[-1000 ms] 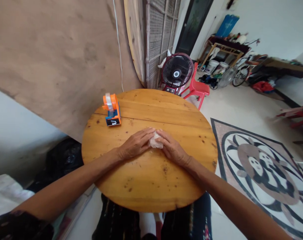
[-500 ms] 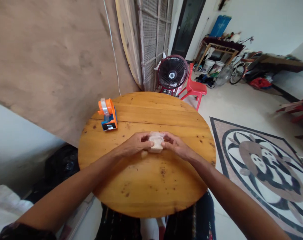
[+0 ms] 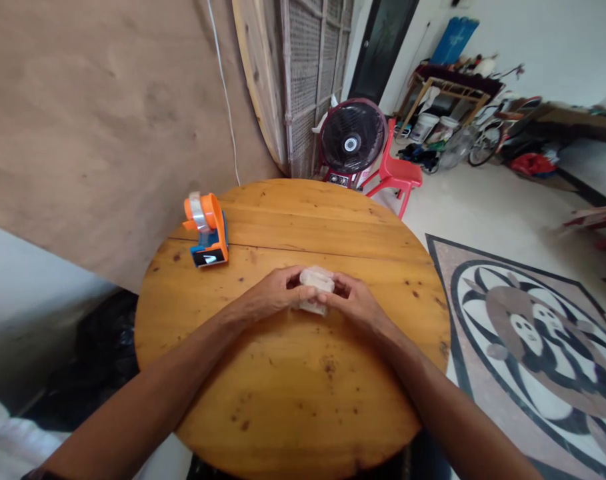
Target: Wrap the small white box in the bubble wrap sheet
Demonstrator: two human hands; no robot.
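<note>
A small whitish block-shaped packet (image 3: 317,279), its surface looking like clear plastic wrap, is held between my two hands over the middle of the round wooden table (image 3: 303,373). My left hand (image 3: 277,292) grips its left side, with the thumb across the near face. From the right, my right hand (image 3: 351,299) closes on it, thumb also on the near face and close to the other thumb. The fingers behind the packet are partly hidden. What is inside the wrap cannot be made out.
An orange and blue tape dispenser (image 3: 209,230) stands on the table's far left. Beyond the far edge are a fan (image 3: 353,140) and a red plastic chair (image 3: 400,173). A large wooden board (image 3: 103,120) leans along the left.
The packet has tilted in my hands, and my thumbs have come closer together across its near face. The view has shifted slightly, with the table appearing larger.
</note>
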